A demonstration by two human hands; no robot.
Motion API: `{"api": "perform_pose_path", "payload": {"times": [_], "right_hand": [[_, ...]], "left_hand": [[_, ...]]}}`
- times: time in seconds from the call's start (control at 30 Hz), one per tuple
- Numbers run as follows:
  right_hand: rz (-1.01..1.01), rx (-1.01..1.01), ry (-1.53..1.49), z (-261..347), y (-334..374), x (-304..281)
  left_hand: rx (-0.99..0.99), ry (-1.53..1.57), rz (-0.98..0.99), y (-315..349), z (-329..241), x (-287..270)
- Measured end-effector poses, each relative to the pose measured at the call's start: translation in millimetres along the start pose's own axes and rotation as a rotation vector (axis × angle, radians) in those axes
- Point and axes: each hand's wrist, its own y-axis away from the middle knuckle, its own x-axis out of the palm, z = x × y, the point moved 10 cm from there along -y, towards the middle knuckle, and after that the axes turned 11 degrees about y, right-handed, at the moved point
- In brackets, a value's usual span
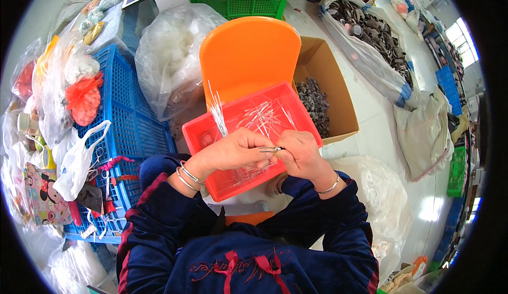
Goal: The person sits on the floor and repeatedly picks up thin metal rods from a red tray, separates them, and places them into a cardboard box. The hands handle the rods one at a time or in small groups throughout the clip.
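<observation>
My left hand [233, 150] is closed above a red plastic bin, thumb and fingers pinched together. A bundle of thin silver wires [217, 115] sticks up from behind it and seems to be held in its fingers. My right hand [301, 154] is closed too, its fingertips meeting the left ones. Between them is a small metal piece [271, 149] with thin prongs, like bent wire; its exact kind is too small to tell. Below, the red bin [211, 192] holds loose silver wires [262, 115], scattered across its bottom.
The bin rests against an orange chair [248, 53]. A cardboard box [338, 98] of grey fuzzy pieces stands behind it at right. Blue crates [124, 98] with bags are at left, near a clear bag of white stuffing [172, 51]. Sacks [423, 135] lie at far right.
</observation>
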Motion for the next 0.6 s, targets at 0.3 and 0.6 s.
{"api": "perform_pose_path", "payload": {"times": [0.3,0.6], "right_hand": [[-0.137,0.574,-0.985,-69.2,14.3,19.9],[-0.093,0.612,-0.661,-78.4,9.2,41.3]], "left_hand": [[0.122,0.018,-0.249,-9.1,-6.6,-29.1],[0.057,-0.151,-0.415,-9.7,-2.6,-43.9]]}}
